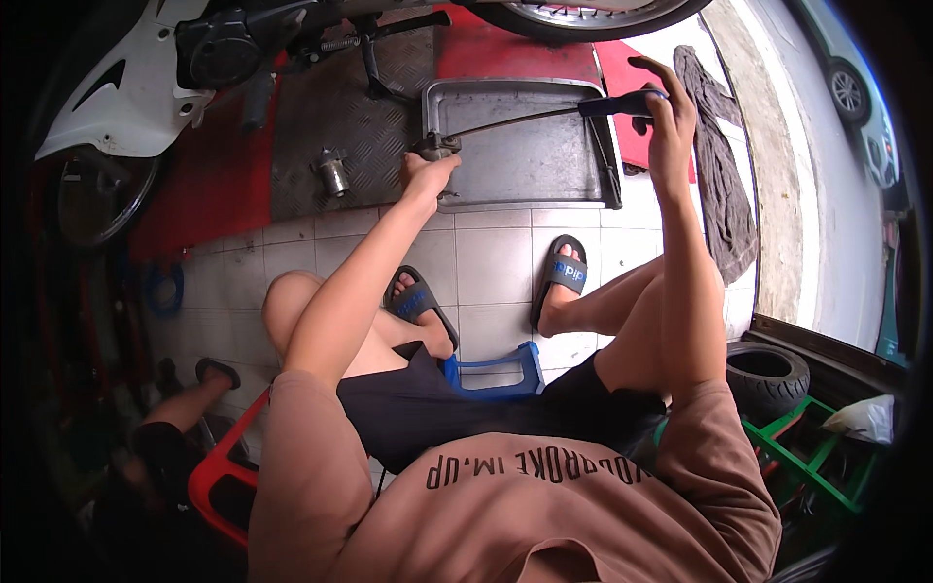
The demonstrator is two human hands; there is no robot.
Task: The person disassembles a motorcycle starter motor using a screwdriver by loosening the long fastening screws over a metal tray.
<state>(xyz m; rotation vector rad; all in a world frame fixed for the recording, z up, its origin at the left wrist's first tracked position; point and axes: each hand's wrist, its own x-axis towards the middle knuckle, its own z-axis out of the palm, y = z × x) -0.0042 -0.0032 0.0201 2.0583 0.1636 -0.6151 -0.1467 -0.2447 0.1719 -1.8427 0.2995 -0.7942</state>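
Observation:
My left hand (426,175) grips a small dark metal part (434,147) at the near left corner of a grey metal tray (530,160). My right hand (666,112) is closed around the dark blue handle of a long screwdriver (614,104). Its thin shaft runs left across the tray, and the tip meets the part under my left hand. I sit on a low blue stool (498,370) with both feet in dark slides on the tiled floor.
A white scooter (146,78) and its rear wheel (583,15) stand on checker plate beyond the tray. A small metal cylinder (333,173) lies left of it, a grey rag (724,165) right. A tyre (768,374) and green rack sit right. Another person crouches lower left.

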